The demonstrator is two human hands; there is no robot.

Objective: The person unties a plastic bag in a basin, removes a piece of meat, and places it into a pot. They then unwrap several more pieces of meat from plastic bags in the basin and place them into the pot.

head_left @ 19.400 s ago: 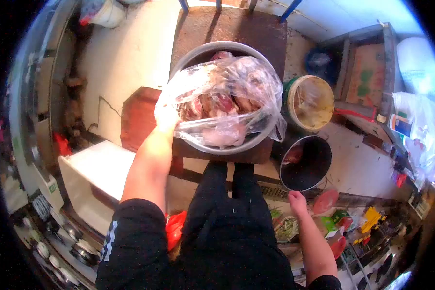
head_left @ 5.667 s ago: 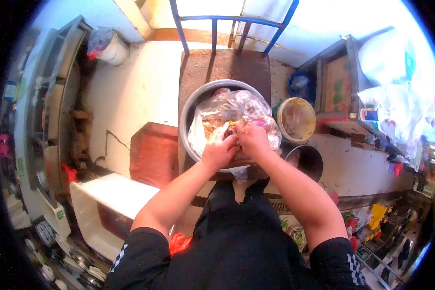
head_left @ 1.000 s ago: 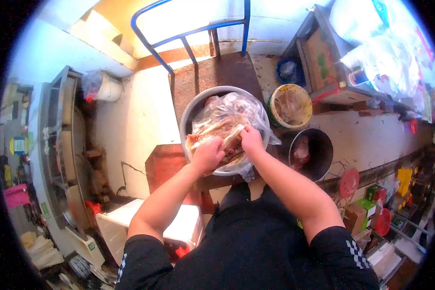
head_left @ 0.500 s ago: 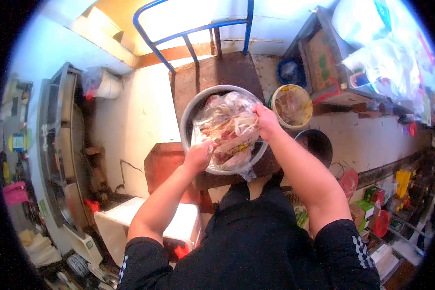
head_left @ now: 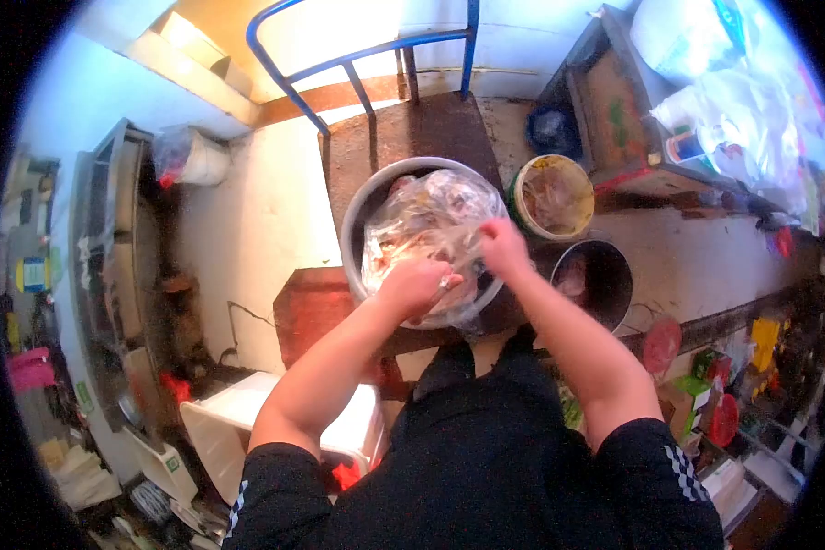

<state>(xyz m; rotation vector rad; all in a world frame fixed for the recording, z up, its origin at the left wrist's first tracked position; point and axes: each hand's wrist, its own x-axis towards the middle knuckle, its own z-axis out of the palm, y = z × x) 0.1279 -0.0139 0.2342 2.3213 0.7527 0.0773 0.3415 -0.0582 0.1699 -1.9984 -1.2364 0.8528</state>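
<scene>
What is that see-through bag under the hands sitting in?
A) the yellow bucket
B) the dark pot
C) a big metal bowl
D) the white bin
C: the clear plastic bag, gripped by the left hand and right hand, lies inside the metal bowl on the brown stool.

bag (head_left: 431, 211): clear, seemingly pinkish-red inside | basin (head_left: 351, 229): grey | frame (head_left: 468, 55): blue | sleeve (head_left: 655, 472): black, white checks
</scene>
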